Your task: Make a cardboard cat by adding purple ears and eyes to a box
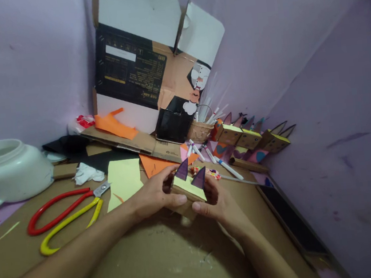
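As large red-and-yellow-handled scissors [101,189] lie at left of the frame, the left hand [165,192] and right hand [214,202] grip a small cardboard box with a pale-yellow top and two purple pointed ears [189,187] — just right of center, above the brown cardboard-covered bench [146,264]. A pale-yellow paper sheet [124,177] lies near the left hand. Similar eared cardboard boxes [250,138] line up at right — beside a brown basket of markers [200,130].
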Action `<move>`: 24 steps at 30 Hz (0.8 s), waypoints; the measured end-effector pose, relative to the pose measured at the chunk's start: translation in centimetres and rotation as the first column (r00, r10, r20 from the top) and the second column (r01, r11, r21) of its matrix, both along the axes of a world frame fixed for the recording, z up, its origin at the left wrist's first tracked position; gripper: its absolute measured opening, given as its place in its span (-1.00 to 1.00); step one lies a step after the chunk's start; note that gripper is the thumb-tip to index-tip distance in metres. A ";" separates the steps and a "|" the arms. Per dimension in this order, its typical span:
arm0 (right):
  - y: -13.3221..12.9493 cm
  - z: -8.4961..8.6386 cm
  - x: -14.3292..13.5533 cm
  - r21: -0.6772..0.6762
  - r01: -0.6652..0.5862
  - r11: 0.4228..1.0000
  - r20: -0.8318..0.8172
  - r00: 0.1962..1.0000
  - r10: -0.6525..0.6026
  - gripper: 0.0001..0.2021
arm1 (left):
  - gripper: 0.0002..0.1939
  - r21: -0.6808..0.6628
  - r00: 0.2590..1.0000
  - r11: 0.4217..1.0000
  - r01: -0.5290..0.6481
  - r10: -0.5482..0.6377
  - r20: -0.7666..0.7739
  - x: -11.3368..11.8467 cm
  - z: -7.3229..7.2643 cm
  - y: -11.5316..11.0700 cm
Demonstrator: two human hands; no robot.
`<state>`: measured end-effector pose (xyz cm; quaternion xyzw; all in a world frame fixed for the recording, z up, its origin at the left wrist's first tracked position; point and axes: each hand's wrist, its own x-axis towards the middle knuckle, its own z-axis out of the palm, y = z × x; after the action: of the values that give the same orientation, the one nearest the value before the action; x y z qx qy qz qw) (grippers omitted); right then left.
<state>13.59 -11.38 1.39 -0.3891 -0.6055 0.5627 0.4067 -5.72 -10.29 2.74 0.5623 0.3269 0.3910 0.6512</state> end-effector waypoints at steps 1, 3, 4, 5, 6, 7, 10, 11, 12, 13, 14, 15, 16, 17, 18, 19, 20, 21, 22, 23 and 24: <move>-0.1 0.0 -0.2 -0.021 0.014 1.000 -0.015 1.000 -0.014 -0.29 | -0.27 -0.006 1.000 1.000 0.004 -0.004 0.029 0.0 -0.1 0.0; -0.2 -0.1 -0.4 -0.044 0.026 0.999 -0.028 0.999 -0.027 -0.28 | -0.30 0.001 0.998 1.000 0.025 -0.025 0.061 0.1 -0.3 0.0; -0.2 -0.1 -0.5 -0.046 0.019 0.999 -0.034 0.999 -0.021 -0.28 | -0.32 0.007 0.997 0.999 0.038 -0.038 0.070 0.1 -0.5 0.0; -0.1 -0.2 -0.4 -0.042 0.001 0.999 -0.043 0.999 -0.003 -0.28 | -0.33 0.012 0.996 0.999 0.044 -0.045 0.075 0.1 -0.6 0.0; -0.1 -0.2 -0.3 -0.032 -0.022 0.999 -0.053 0.998 0.020 -0.29 | -0.32 0.014 0.996 0.999 0.044 -0.045 0.078 0.1 -0.7 0.0; 0.0 -0.2 -0.1 -0.016 -0.033 0.999 -0.061 0.998 0.032 -0.31 | -0.30 0.012 0.996 0.999 0.039 -0.040 0.079 0.1 -0.8 0.0; 0.3 -0.2 0.6 0.016 0.093 0.996 -0.042 0.995 -0.092 -0.44 | -0.28 -0.006 0.996 0.998 0.055 -0.054 0.074 0.1 -0.7 -0.1; 0.3 -0.2 0.8 0.013 0.157 0.987 -0.026 0.987 -0.157 -0.51 | -0.27 -0.015 0.995 0.998 0.065 -0.064 0.073 0.1 -0.6 -0.1; 0.4 -0.2 1.1 0.004 0.209 0.978 -0.007 0.978 -0.209 -0.58 | -0.27 -0.025 0.995 0.997 0.072 -0.070 0.073 0.1 -0.6 -0.2; 0.4 -0.2 1.2 -0.005 0.241 0.970 0.011 0.970 -0.241 -0.64 | -0.27 -0.038 0.995 0.996 0.077 -0.074 0.072 0.2 -0.5 -0.2; 0.4 -0.2 1.3 -0.009 0.257 0.966 0.028 0.966 -0.256 -0.69 | -0.28 -0.049 0.995 0.996 0.080 -0.076 0.072 0.2 -0.5 -0.3; 0.4 -0.2 1.3 -0.003 0.262 0.965 0.048 0.964 -0.262 -0.72 | -0.28 -0.054 0.995 0.995 0.078 -0.074 0.073 0.2 -0.5 -0.3; 0.4 -0.1 1.2 0.012 0.266 0.964 0.072 0.961 -0.266 -0.76 | -0.28 -0.054 0.994 0.996 0.076 -0.072 0.077 0.2 -0.6 -0.4; 0.3 -0.1 1.1 0.039 0.271 0.962 0.096 0.957 -0.273 -0.79 | -0.27 -0.051 0.994 0.996 0.073 -0.069 0.079 0.2 -0.6 -0.4; 0.3 0.0 1.0 0.070 0.273 0.959 0.118 0.953 -0.280 -0.82 | -0.27 -0.048 0.995 0.996 0.073 -0.069 0.078 0.2 -0.7 -0.4; 0.3 0.0 0.9 0.101 0.276 0.956 0.137 0.948 -0.288 -0.84 | -0.26 -0.044 0.994 0.996 0.076 -0.072 0.077 0.3 -0.7 -0.5; 0.2 0.1 0.8 0.130 0.277 0.952 0.152 0.943 -0.295 -0.86 | -0.25 -0.043 0.994 0.996 0.083 -0.079 0.075 0.3 -0.7 -0.5; 0.2 0.1 0.7 0.155 0.279 0.948 0.165 0.939 -0.303 -0.88 | -0.24 -0.041 0.993 0.995 0.093 -0.090 0.072 0.3 -0.8 -0.5; 0.2 0.1 0.6 0.177 0.284 0.943 0.176 0.933 -0.314 -0.89 | -0.23 -0.036 0.993 0.994 0.100 -0.097 0.069 0.3 -0.8 -0.5; 0.2 0.2 0.6 0.198 0.289 0.937 0.187 0.927 -0.325 -0.90 | -0.22 -0.024 0.994 0.995 0.096 -0.094 0.064 0.4 -0.9 -0.6; 0.2 0.2 0.6 0.223 0.295 0.929 0.199 0.919 -0.340 -0.90 | -0.21 -0.009 0.995 0.996 0.087 -0.086 0.057 0.4 -1.0 -0.6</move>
<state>14.16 -11.18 1.57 -0.5056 -0.6284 0.3791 0.4536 -5.30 -10.85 1.71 0.5610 0.2858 0.3764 0.6796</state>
